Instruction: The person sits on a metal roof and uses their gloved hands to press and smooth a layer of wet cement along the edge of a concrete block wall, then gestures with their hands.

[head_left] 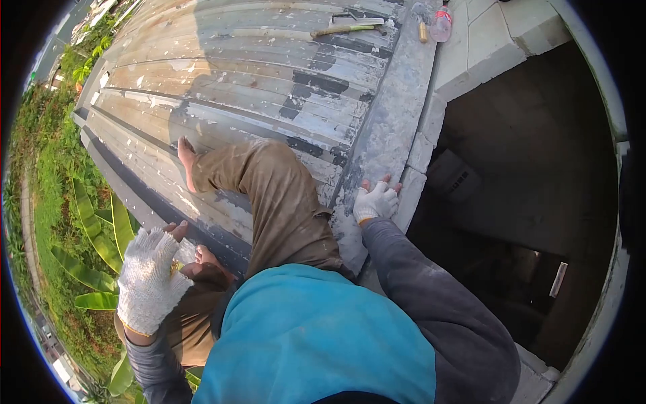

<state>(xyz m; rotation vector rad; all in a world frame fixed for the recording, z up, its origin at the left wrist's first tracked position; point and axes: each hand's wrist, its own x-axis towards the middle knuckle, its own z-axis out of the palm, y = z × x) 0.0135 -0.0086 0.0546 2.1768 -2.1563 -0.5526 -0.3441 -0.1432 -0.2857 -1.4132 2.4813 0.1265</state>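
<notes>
My left hand (153, 277), in a white knit glove with bare fingertips, is raised beside my left knee at the roof's edge. Its fingers are curled, and a small whitish thing (186, 253) shows by the fingertips; I cannot tell what it is. My right hand (377, 200), gloved the same way, rests with fingers spread on the ledge where the grey flashing strip (387, 128) meets the pale block wall (422, 153). Under my bent leg lies the ribbed metal roof (242, 101), patched and flaking.
A wooden-handled hammer (343, 30) lies on the upper roof. Near it are a wooden-handled brush (422, 31) and a clear bottle (441, 25). Right of the wall drops a deep dark opening (525, 168). Beyond the left edge are banana leaves (91, 273) and greenery far below.
</notes>
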